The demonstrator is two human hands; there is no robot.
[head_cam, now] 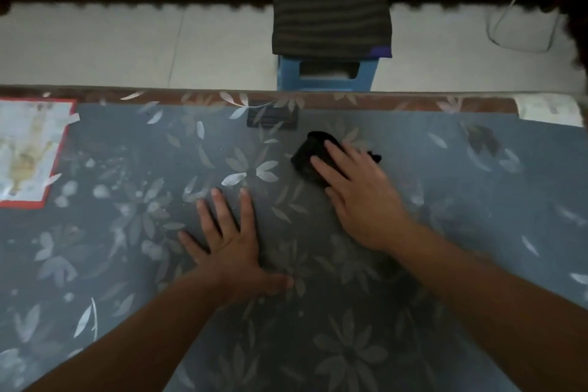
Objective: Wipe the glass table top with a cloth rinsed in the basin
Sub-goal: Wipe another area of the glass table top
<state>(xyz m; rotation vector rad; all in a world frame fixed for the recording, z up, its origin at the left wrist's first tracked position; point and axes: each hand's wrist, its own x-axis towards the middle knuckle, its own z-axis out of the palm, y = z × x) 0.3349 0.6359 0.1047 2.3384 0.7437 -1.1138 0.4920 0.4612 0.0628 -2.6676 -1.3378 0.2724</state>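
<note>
The glass table top [127, 232] fills the lower view, with a blue-grey flower pattern showing under it. A dark cloth [310, 154] lies bunched on the glass near the far edge, right of centre. My right hand [359, 194] lies flat on the cloth and presses it down with straight fingers. My left hand [229, 242] rests flat on the bare glass with its fingers spread, nearer to me and left of the cloth. No basin is in view.
A paper with a red border [30, 149] lies under the glass at the far left. Beyond the table's far edge stands a blue stool [324, 73] with a dark folded cloth on top. Curtains and a white cable [521, 41] are behind it.
</note>
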